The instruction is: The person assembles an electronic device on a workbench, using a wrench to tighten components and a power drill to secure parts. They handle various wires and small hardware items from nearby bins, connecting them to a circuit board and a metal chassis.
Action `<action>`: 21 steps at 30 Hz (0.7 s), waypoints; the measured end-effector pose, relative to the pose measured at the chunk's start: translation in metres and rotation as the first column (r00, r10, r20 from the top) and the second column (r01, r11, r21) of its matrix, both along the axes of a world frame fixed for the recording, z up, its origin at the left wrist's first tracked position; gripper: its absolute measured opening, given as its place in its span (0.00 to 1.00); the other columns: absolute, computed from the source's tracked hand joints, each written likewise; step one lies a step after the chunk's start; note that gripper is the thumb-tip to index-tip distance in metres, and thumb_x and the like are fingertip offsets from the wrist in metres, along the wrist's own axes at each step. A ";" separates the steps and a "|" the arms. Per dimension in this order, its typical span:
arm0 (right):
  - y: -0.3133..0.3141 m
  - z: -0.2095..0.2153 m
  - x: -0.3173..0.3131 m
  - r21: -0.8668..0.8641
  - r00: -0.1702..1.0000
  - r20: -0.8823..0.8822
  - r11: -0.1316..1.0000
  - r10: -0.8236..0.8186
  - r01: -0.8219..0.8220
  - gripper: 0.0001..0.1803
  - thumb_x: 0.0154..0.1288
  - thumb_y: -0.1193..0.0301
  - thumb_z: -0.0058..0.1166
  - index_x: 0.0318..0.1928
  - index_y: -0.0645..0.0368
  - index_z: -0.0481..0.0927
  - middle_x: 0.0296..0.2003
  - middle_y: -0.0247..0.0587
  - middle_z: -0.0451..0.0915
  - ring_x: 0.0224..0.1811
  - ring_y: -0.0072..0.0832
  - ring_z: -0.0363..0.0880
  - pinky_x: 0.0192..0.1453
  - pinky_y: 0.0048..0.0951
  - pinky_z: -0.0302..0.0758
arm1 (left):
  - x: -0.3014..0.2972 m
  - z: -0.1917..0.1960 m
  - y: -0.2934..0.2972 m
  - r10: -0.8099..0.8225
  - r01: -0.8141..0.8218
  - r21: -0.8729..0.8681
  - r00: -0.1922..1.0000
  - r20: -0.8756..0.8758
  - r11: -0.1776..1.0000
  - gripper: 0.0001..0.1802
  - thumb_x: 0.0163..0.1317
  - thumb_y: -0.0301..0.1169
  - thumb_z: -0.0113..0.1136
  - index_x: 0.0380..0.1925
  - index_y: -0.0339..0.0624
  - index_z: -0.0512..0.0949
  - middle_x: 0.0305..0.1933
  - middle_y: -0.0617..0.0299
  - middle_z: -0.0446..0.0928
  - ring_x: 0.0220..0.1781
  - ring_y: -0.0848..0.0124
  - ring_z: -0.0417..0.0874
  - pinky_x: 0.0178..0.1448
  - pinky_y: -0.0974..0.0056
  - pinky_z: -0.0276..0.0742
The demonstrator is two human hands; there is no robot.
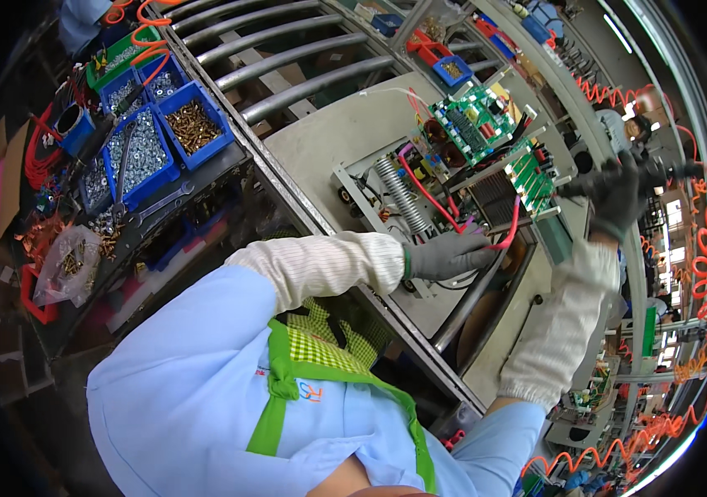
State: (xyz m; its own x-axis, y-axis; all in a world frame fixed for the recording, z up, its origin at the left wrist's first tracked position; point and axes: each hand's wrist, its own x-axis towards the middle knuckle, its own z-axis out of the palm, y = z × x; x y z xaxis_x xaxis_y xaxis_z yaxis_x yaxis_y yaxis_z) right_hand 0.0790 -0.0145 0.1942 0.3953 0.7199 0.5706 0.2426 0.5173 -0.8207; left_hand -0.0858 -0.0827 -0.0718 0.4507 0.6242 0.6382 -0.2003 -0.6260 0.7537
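Where visible, screws (142, 149) filling bins (173, 172)

Blue bins (148, 137) are set in a cluster at the upper left, one filled with brass-coloured screws (191, 124) and another with silver screws (143, 149), and a wrench (161, 203) is laid just below them on the dark bench. A clear plastic bag (67, 265) of small parts is seen lower left, beside a red tray (34, 298). Grey metal rollers (287, 58) are ranged across the top, and coiled orange hoses (705, 273) are hung along the right edge.
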 end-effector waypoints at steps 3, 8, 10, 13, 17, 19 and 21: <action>-0.093 0.011 0.025 -0.071 0.947 -0.183 0.957 0.265 -0.281 0.18 0.65 0.63 0.54 0.52 0.57 0.72 0.22 0.39 0.74 0.12 0.19 0.63 0.15 0.27 0.66 | -0.030 0.018 -0.011 -0.053 0.062 -0.080 0.992 0.111 0.995 0.25 0.71 0.45 0.48 0.60 0.39 0.67 0.49 0.53 0.76 0.53 0.66 0.79 0.57 0.63 0.74; -0.241 -0.083 0.027 -0.118 0.998 0.057 0.993 0.018 -0.011 0.24 0.57 0.69 0.55 0.54 0.61 0.70 0.30 0.39 0.75 0.23 0.23 0.72 0.26 0.25 0.72 | -0.123 0.015 0.008 0.148 -0.088 -0.214 0.948 0.282 0.973 0.19 0.70 0.40 0.51 0.54 0.39 0.72 0.45 0.57 0.78 0.48 0.70 0.80 0.54 0.66 0.76; -0.299 -0.138 0.038 -0.210 0.995 0.093 0.978 0.027 -0.007 0.26 0.52 0.73 0.58 0.54 0.62 0.69 0.33 0.39 0.75 0.27 0.25 0.75 0.30 0.24 0.73 | -0.142 0.012 0.009 0.258 -0.248 -0.088 0.957 0.130 0.965 0.17 0.70 0.39 0.51 0.52 0.39 0.74 0.42 0.57 0.79 0.45 0.69 0.81 0.49 0.65 0.77; -0.339 -0.215 0.013 -0.462 0.929 -0.078 0.839 -0.361 0.287 0.18 0.50 0.76 0.57 0.45 0.60 0.73 0.28 0.34 0.73 0.24 0.22 0.72 0.28 0.24 0.71 | -0.145 0.000 0.000 0.333 -0.333 0.019 0.942 -0.027 0.943 0.15 0.69 0.37 0.53 0.48 0.40 0.76 0.37 0.56 0.80 0.40 0.67 0.82 0.45 0.64 0.77; -0.388 -0.327 0.026 -0.545 0.787 -0.182 0.726 -0.590 0.419 0.17 0.54 0.77 0.57 0.46 0.63 0.75 0.33 0.37 0.76 0.31 0.23 0.75 0.36 0.25 0.75 | -0.116 -0.014 -0.007 0.274 -0.265 0.164 0.961 -0.033 0.950 0.11 0.65 0.32 0.56 0.44 0.39 0.77 0.36 0.53 0.80 0.38 0.59 0.82 0.44 0.60 0.77; -0.400 -0.360 0.043 -0.565 0.792 -0.158 0.712 -0.589 0.417 0.16 0.55 0.77 0.57 0.46 0.63 0.75 0.33 0.36 0.76 0.31 0.23 0.75 0.36 0.26 0.75 | -0.107 -0.017 -0.009 0.235 -0.221 0.232 0.972 -0.031 0.947 0.11 0.62 0.29 0.57 0.43 0.39 0.78 0.37 0.53 0.80 0.39 0.55 0.82 0.45 0.58 0.77; -0.407 -0.406 0.076 -0.536 0.850 -0.152 0.764 -0.505 0.358 0.15 0.55 0.78 0.58 0.45 0.62 0.75 0.33 0.35 0.76 0.31 0.23 0.75 0.34 0.26 0.75 | -0.104 -0.022 -0.009 0.226 -0.204 0.236 0.971 -0.072 0.950 0.11 0.62 0.29 0.57 0.44 0.40 0.78 0.37 0.52 0.80 0.40 0.55 0.82 0.45 0.58 0.77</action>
State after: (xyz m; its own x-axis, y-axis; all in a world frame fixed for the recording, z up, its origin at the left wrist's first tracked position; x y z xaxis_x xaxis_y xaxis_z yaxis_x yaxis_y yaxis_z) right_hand 0.1554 -0.4215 -0.2114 0.8147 0.5793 0.0276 0.0738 -0.0564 -0.9957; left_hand -0.1902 -0.0916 -0.0934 0.3884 0.5583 0.7331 0.0245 -0.8016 0.5974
